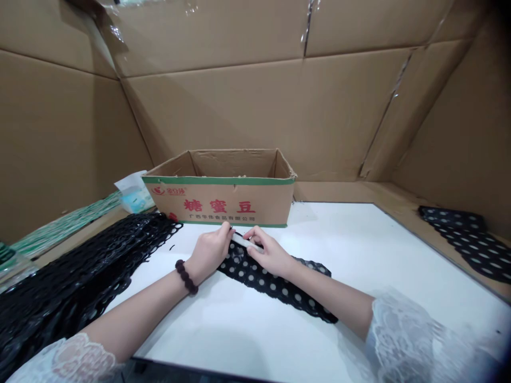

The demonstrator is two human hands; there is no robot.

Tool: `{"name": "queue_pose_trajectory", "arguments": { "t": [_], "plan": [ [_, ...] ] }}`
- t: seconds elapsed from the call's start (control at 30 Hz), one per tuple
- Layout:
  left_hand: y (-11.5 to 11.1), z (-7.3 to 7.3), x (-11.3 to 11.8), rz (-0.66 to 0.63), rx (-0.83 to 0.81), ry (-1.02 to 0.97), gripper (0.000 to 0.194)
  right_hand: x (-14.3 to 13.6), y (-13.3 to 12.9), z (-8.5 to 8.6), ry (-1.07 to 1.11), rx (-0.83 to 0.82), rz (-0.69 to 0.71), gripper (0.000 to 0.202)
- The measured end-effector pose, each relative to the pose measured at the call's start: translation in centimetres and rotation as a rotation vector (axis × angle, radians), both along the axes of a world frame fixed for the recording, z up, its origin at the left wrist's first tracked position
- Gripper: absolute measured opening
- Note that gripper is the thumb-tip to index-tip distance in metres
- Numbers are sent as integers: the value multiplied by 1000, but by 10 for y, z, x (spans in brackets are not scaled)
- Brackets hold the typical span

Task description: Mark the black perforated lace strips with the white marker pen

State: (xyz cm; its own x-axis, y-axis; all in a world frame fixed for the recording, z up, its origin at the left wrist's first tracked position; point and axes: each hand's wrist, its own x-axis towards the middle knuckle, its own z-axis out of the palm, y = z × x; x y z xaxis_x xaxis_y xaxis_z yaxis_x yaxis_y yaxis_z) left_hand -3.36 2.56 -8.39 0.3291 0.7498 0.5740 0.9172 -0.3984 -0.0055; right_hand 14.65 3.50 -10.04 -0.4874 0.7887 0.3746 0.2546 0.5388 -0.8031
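Left hand [210,249] and right hand [273,255], nearly closed, pinch a white strip [240,240] along black dotted fabric [275,285].

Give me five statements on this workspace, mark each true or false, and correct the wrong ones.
1. A dark beaded bracelet sits on the left wrist. True.
2. The cardboard box lies on its side. False: the box stands upright, open at the top.
3. The left hand and right hand are both at one end of a dotted black piece. True.
4. The pile of black openwork strips lies to the person's right. False: that pile is on the left.
5. The large lettering on the box front is blue. False: the lettering is red.
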Motion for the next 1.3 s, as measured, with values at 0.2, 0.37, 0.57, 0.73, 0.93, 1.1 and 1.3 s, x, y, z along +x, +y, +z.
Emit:
{"name": "queue_pose_trajectory", "arguments": {
  "t": [0.2, 0.37, 0.57, 0.73, 0.93, 1.1, 1.3],
  "plan": [
    [-1, 3, -2, -132, 108, 135, 25, 0, -4, 4, -37, -5, -46, 19],
    [15, 16, -18, 72, 3, -241, 24, 0, -5, 13, -68, -138, -7, 20],
    [30, 16, -34, 91, -107, -390, 28, -1, -8, 15, -85, -323, 139, 13],
    [36, 10, -37, 81, -143, -416, 31, -1, -8, 15, -136, -344, 159, 13],
    [40, 8, -40, 61, -158, -429, 31, -2, -8, 14, -143, -342, 99, 14],
    [37, 10, -39, 54, -147, -426, 32, -2, -8, 14, -114, -358, 154, 18],
    [37, 10, -39, 65, -142, -403, 33, -1, -5, 13, -69, -392, 207, 26]
  ]
}}
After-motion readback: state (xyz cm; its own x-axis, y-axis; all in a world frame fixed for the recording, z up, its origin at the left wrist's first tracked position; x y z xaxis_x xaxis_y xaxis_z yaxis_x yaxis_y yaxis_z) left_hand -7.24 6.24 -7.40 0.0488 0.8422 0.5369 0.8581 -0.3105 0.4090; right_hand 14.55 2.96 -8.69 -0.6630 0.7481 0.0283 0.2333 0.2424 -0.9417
